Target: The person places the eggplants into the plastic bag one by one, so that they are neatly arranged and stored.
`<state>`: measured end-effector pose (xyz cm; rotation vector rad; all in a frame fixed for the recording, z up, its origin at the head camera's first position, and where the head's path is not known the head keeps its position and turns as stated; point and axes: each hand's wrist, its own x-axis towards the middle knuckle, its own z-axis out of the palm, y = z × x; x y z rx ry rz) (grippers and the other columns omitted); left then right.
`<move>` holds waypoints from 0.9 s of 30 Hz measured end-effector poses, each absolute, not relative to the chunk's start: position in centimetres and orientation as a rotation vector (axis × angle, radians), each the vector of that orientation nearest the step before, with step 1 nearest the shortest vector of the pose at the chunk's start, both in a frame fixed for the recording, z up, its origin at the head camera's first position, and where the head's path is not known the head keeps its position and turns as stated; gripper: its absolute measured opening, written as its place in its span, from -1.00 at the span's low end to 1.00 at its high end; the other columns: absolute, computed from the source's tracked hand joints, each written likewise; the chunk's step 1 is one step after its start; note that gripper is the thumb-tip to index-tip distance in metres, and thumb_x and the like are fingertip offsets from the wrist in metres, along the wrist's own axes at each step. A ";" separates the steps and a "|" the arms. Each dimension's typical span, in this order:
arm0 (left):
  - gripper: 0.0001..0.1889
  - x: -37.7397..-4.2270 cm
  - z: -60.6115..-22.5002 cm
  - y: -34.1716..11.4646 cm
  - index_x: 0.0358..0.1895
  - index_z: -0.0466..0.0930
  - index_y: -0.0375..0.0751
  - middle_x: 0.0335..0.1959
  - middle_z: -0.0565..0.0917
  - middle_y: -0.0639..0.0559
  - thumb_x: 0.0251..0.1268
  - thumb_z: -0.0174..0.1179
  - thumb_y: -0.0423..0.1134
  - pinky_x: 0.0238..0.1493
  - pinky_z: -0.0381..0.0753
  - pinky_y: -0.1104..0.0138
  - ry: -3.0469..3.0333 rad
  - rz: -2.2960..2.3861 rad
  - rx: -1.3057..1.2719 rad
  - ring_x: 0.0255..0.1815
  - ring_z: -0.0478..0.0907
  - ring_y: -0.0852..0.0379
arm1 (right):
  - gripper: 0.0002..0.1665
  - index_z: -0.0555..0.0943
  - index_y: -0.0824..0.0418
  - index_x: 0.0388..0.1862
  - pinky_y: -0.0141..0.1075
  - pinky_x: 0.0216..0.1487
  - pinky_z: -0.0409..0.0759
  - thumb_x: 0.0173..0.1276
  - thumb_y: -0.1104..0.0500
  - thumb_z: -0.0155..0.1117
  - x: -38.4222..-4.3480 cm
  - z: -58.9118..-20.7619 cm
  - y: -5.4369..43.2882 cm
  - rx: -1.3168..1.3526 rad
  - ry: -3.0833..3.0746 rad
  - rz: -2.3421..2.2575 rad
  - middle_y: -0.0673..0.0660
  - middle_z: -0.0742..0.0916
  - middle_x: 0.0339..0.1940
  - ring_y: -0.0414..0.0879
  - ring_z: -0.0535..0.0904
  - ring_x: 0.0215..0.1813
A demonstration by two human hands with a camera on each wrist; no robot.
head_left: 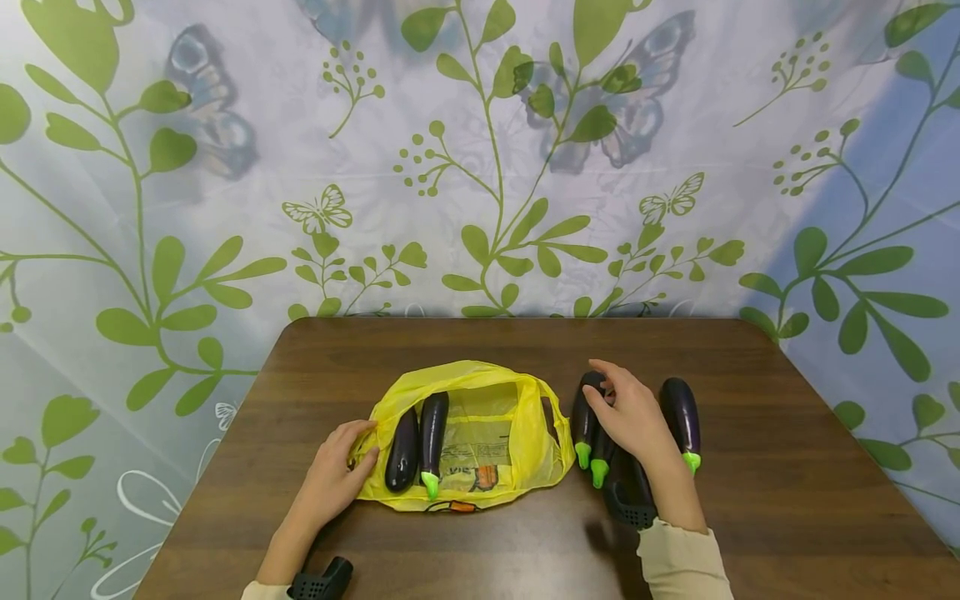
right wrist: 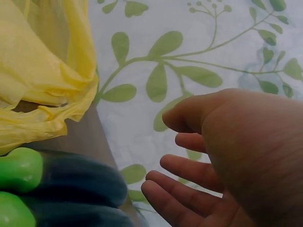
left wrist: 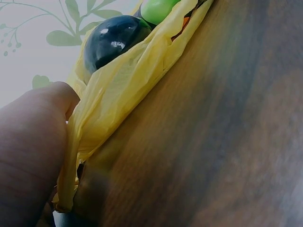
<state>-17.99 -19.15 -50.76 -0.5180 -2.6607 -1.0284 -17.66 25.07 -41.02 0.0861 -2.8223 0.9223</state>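
Observation:
A yellow plastic bag (head_left: 468,377) lies on the table with its mouth spread, two dark eggplants inside: the left one (head_left: 402,450) and another with a green cap (head_left: 432,433). My left hand (head_left: 337,467) grips the bag's left edge, thumb on the near side; in the left wrist view the hand (left wrist: 33,142) is beside the gathered plastic (left wrist: 109,104). Over the eggplants to the bag's right hovers my right hand (head_left: 633,417), fingers loosely bent around nothing. Below it lie two eggplants side by side, one at left (head_left: 584,417) and one partly covered (head_left: 601,458).
Another eggplant (head_left: 680,417) lies just right of my right hand. The brown wooden table (head_left: 772,500) ends at a patterned cloth backdrop (head_left: 480,167). Each wrist wears a black camera mount, such as the left one (head_left: 322,581).

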 end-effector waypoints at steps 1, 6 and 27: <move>-0.60 -18.0 -50.8 -19.1 0.28 0.58 -0.26 0.23 0.61 -0.20 0.44 0.29 -0.28 0.26 0.48 -0.24 -2.661 -1.028 -0.518 0.28 0.52 -0.26 | -0.38 0.39 0.26 0.52 0.17 0.07 0.64 0.58 0.08 0.17 -17.8 -41.1 25.1 0.077 -2.830 0.923 0.40 0.61 0.29 0.23 0.65 0.10; -0.60 -18.0 -50.7 -19.1 0.29 0.57 -0.25 0.23 0.61 -0.19 0.45 0.28 -0.27 0.26 0.49 -0.23 -2.665 -1.030 -0.518 0.28 0.53 -0.25 | -0.34 0.33 0.27 0.56 0.19 0.10 0.65 0.58 0.07 0.17 -18.1 -41.7 25.0 0.025 -2.881 0.937 0.44 0.56 0.37 0.30 0.65 0.17; -0.60 -17.9 -50.6 -19.1 0.29 0.57 -0.26 0.23 0.61 -0.18 0.46 0.27 -0.27 0.25 0.48 -0.24 -2.661 -1.029 -0.516 0.27 0.53 -0.24 | -0.23 0.26 0.30 0.59 0.23 0.15 0.62 0.52 0.08 0.24 -18.7 -43.3 24.5 -0.139 -2.948 0.886 0.45 0.48 0.45 0.35 0.58 0.28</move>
